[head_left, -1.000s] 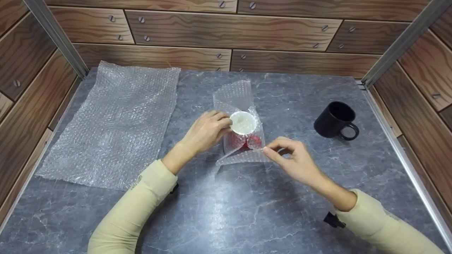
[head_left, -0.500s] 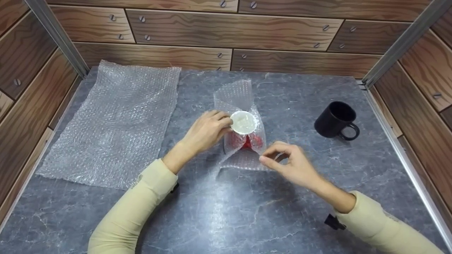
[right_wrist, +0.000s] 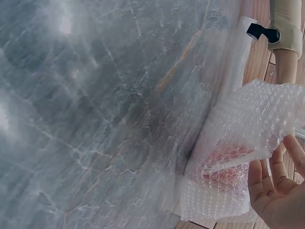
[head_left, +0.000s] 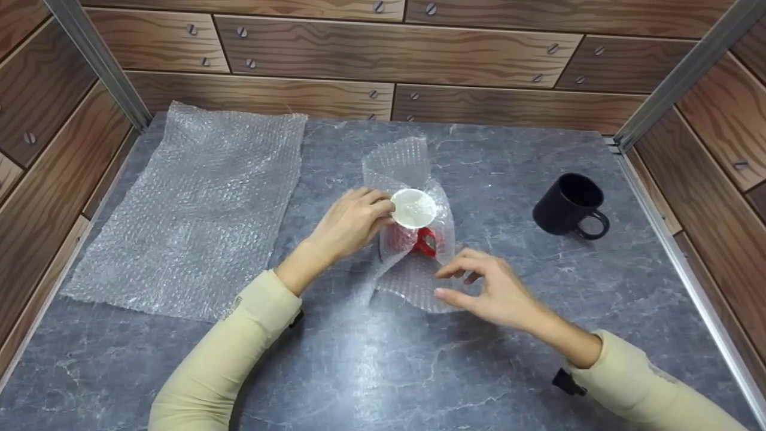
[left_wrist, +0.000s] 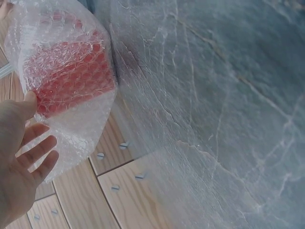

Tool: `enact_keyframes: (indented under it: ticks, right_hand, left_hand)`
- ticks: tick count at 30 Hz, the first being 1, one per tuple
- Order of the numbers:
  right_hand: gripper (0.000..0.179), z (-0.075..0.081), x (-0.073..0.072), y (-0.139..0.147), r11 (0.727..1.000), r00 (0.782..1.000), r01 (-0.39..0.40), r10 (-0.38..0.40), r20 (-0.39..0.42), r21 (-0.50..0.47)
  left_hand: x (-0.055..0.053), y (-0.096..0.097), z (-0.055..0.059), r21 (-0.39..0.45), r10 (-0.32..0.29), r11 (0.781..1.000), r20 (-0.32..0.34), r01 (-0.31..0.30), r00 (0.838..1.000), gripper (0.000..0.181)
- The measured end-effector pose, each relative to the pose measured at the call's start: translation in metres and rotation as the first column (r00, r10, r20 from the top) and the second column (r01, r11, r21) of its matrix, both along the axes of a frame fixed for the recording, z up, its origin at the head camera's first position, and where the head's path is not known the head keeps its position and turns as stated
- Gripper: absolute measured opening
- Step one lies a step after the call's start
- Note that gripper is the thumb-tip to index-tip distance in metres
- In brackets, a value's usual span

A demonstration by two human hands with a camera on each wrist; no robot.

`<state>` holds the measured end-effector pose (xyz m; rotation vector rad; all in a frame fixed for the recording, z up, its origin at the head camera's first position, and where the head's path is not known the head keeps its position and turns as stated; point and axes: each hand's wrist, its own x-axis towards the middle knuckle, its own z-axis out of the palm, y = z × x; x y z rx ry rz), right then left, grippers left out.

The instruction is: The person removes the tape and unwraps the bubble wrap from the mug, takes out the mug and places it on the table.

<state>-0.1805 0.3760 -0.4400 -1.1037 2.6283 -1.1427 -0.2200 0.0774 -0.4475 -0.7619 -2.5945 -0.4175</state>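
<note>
A red mug (head_left: 413, 209) with a white inside stands upright at the middle of the table, partly wrapped in bubble wrap (head_left: 413, 284). Its red handle (head_left: 426, 242) shows through a gap on the near side. My left hand (head_left: 353, 221) holds the mug's left side at the rim through the wrap. In the left wrist view, its thumb presses the wrap over the red wall (left_wrist: 78, 76). My right hand (head_left: 494, 290) is beside the near flap, thumb and fingers apart. In the right wrist view, its fingertips are close to the wrap's edge (right_wrist: 267, 119); contact is unclear.
A large flat sheet of bubble wrap (head_left: 203, 209) covers the left part of the grey marbled table (head_left: 431, 377). At the right stands a black mug (head_left: 565, 206), handle towards the right. Wood-patterned walls (head_left: 389, 48) and metal posts (head_left: 96, 63) border the table.
My right hand has let go of the wrap's near flap and moved slightly towards me, fingers spreading. The flap has swung down nearer, uncovering the mug's handle. My left hand has stayed put.
</note>
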Motion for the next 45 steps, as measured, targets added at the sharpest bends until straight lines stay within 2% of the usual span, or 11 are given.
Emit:
enact_keyframes:
  ticks: [13,18,37,45]
  right_hand:
    - [0.033,-0.009,0.007,0.001,0.989,0.999,-0.018,0.025,-0.045,0.149]
    - [0.034,-0.012,0.010,0.002,0.982,0.995,-0.031,0.049,-0.090,0.188]
    - [0.044,-0.026,0.014,-0.001,0.926,0.970,-0.096,0.169,-0.175,0.364]
    - [0.045,-0.030,0.013,-0.002,0.909,0.956,-0.123,0.216,-0.199,0.398]
  left_hand:
    - [-0.001,0.000,-0.001,-0.004,-0.004,1.000,-0.020,0.004,1.000,0.024]
    - [0.000,0.000,-0.001,-0.009,-0.001,1.000,-0.044,0.001,0.999,0.024]
    - [0.000,0.000,-0.001,-0.008,-0.006,1.000,-0.041,0.006,0.999,0.023]
    - [-0.001,0.000,-0.001,-0.006,-0.005,1.000,-0.036,0.005,0.999,0.023]
